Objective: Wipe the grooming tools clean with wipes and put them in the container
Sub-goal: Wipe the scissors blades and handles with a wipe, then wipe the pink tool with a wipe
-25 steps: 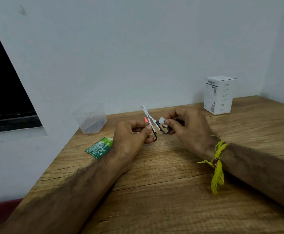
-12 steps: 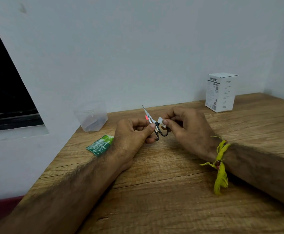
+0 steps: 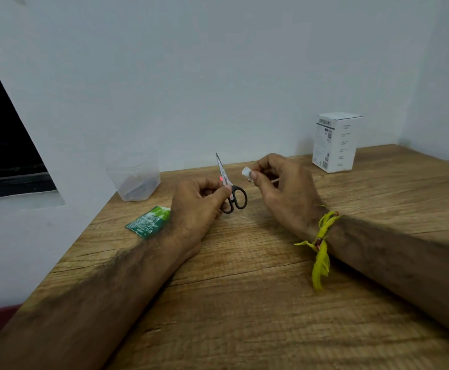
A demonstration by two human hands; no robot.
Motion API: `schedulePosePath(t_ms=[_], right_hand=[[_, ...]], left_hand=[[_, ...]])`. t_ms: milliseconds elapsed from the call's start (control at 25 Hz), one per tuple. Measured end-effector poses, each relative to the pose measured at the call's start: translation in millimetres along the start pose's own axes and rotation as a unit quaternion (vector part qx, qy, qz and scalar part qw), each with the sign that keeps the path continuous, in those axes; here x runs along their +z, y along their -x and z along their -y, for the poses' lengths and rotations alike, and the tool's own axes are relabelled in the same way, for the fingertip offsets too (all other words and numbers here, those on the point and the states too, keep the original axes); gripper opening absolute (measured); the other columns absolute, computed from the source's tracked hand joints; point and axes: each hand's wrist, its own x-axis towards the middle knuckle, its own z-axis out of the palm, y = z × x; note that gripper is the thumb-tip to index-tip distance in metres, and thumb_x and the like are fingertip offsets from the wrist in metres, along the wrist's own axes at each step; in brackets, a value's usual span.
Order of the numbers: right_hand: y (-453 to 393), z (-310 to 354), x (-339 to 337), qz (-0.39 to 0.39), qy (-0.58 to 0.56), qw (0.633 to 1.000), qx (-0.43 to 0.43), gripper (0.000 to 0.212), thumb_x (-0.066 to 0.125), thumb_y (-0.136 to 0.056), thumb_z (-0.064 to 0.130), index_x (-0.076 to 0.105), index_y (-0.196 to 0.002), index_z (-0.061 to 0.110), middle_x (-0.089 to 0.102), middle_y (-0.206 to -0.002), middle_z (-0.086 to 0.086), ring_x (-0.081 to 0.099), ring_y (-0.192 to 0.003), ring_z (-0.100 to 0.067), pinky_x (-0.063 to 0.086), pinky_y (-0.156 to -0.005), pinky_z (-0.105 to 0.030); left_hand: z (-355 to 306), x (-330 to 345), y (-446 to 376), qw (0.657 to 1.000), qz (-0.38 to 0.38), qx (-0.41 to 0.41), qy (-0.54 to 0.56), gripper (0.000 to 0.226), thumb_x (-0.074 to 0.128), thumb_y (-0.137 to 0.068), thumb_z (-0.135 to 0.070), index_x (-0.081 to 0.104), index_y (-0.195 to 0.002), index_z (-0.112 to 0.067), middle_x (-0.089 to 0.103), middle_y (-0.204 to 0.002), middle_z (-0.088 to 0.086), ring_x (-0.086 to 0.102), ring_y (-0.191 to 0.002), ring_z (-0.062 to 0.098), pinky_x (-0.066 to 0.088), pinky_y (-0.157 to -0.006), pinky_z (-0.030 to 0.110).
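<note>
Left hand [image 3: 196, 206]: we see it pinching the small scissors [image 3: 230, 188] w/ thumb + fingers curled round the shank, just above the black loops; wrist resting on the table [image 3: 244, 303].
Scissors: blades together, tips pointing up and slightly left; 2 black loops hang below the thumb, just over the wood. A small red spot shows on the blade near the pivot; we can't tell what it is.
Right hand [image 3: 284, 190]: fingers curled, thumb + forefinger pinching a small white wipe [image 3: 246, 172]; a thin pale stick pokes out on the far side of the fingers, too small for us to name.
Wipe vs scissors: apart, w/ a clear gap between; the wipe sits to the right of the blades, about level w/ the pivot.
Container [image 3: 134, 177]: clear plastic tub at the table's back-left corner by the wall, open top, sth dark lying at the bottom; well left of both hands.
Green sachet [image 3: 148, 222]: flat on the wood, just beside the left wrist, in front of the container.
White box [image 3: 335, 141]: upright at the back right, near the wall.
Yellow thread [image 3: 322, 244]: tied on our right wrist, loose ends trailing onto the table.
</note>
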Motion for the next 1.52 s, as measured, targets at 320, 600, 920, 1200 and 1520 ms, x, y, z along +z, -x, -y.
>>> schedulePosePath(t_ms=[320,600,920,1200,1520], right_hand=[[1.8,7.2,0.8,-0.057,0.021,0.998,0.023,0.006,0.069,-0.091,0.020,0.069,-0.086,0.016,0.070,-0.080,0.008,0.066,-0.077,-0.004,0.050,-0.064,-0.018],[-24.7,31.3,33.0,-0.118,0.024,0.990,0.079,0.006,0.068,-0.087,0.018,0.071,-0.081,0.016,0.071,-0.075,0.006,0.065,-0.072,-0.008,0.054,-0.070,-0.027],[-37.7,24.0,108.6,-0.092,0.073,0.993,-0.016,0.005,0.066,-0.089,0.016,0.066,-0.084,0.015,0.069,-0.077,-0.002,0.064,-0.076,-0.026,0.049,-0.070,-0.033],[-31.8,17.9,106.5,-0.060,0.120,0.985,-0.108,0.000,0.064,-0.091,0.017,0.064,-0.091,0.017,0.068,-0.081,-0.002,0.062,-0.079,-0.027,0.052,-0.070,-0.042],[-36.2,14.9,102.4,-0.062,0.114,0.989,-0.073,0.004,0.060,-0.092,0.018,0.063,-0.093,0.016,0.068,-0.083,-0.005,0.062,-0.081,-0.029,0.052,-0.072,-0.043]], left_hand=[[-10.3,-2.7,4.8,1.000,0.022,0.014,-0.004,0.009,0.067,-0.095,-0.017,0.070,-0.097,-0.009,0.078,-0.080,0.005,0.075,-0.075,0.020,0.060,-0.061,0.033],[-19.1,-14.9,-6.1,0.998,-0.008,-0.034,0.051,0.009,0.063,-0.097,-0.008,0.062,-0.102,0.000,0.064,-0.081,0.014,0.069,-0.062,0.023,0.057,-0.049,0.026],[-28.3,-88.4,-44.3,0.957,-0.215,0.051,-0.190,0.018,0.077,-0.084,-0.017,0.071,-0.101,-0.019,0.068,-0.082,-0.005,0.064,-0.075,0.009,0.054,-0.071,0.021],[-26.7,-132.3,-57.4,0.909,-0.295,0.087,-0.281,0.030,0.070,-0.092,-0.015,0.071,-0.121,-0.014,0.076,-0.106,0.003,0.070,-0.097,0.016,0.034,-0.081,0.005],[-27.3,-133.0,-91.8,0.831,-0.229,0.045,-0.505,0.032,0.066,-0.086,-0.018,0.062,-0.118,-0.018,0.073,-0.109,0.004,0.065,-0.105,0.028,0.046,-0.086,0.034]])
